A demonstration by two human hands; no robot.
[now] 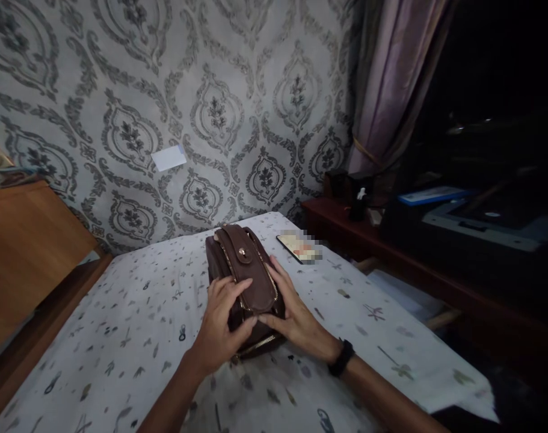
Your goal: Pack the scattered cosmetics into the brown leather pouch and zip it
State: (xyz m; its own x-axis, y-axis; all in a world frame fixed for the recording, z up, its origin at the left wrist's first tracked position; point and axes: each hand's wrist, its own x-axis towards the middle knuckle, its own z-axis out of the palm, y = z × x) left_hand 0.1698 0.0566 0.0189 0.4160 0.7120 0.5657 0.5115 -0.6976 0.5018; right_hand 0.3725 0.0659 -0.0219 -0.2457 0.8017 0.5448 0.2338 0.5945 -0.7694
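Note:
A dark brown bag (257,282) with gold zippers and a strap with a round gold clasp lies on the patterned white sheet (151,313). My left hand (222,322) rests on its left side, fingers spread over the front. On the right side of the bag, my right hand (296,310) lies with its fingers apart along the zipper. Both thumbs nearly meet at the lower end of the front panel. A black band circles my right wrist.
A phone (296,248), partly pixelated, lies beyond the bag to the right. Wooden furniture (34,252) stands at the left. A dark red table (341,207) holds a small bottle (358,205). A white card (169,158) is on the patterned wall.

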